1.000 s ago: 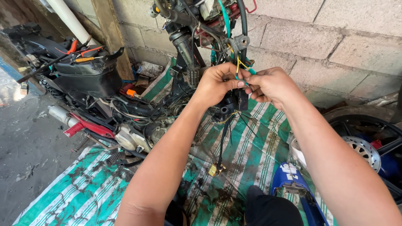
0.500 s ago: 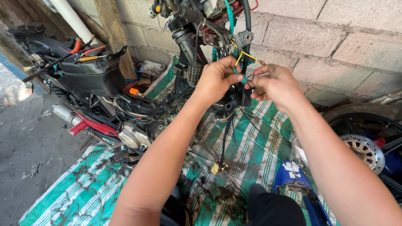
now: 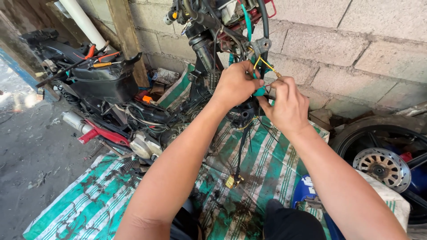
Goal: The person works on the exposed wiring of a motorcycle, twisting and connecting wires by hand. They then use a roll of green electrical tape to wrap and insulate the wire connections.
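Left hand [image 3: 235, 84] pinched the yellow wire [image 3: 265, 64] taut off the stripped motorcycle frame [image 3: 209, 53]; right hand [image 3: 288, 104] fingers gripped its green connector [image 3: 259, 91], steadying it.

I count two bare hands, left hand [image 3: 235, 84] and right hand [image 3: 288, 106]. One stripped motorcycle frame [image 3: 133, 111], one loose wheel [image 3: 382, 166], one green-striped tarp [image 3: 89, 204], one white pipe [image 3: 82, 20], one wooden post [image 3: 126, 40].
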